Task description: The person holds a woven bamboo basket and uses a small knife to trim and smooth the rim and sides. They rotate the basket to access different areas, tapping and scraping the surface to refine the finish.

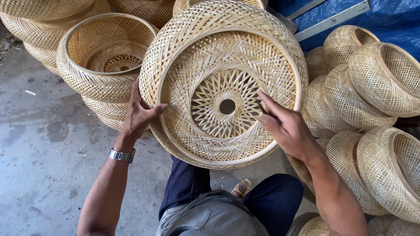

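Woven bamboo shade (223,83), round, tilted up in front of me over my knees, open side facing me, small hole at the centre of the weave. My left hand (139,114) grips its left edge: thumb hooked over the inner rim hoop, fingers wrapped behind the outer wall. My right hand (284,126) is inside the bowl at the right, fingers together and extended, tips pressed on the inner weave just inside the rim; something dark sits under the fingers, can't tell what. Steel watch (121,155) on left wrist.

Behind the shade on the left: stack of same-type shades (103,65), top one open side up, touching or just beside the one I hold. Right side: pile of more shades (372,87) lying on their sides. Blue tarp (393,17) top right. Bare concrete floor (39,131) with bamboo slivers scattered.
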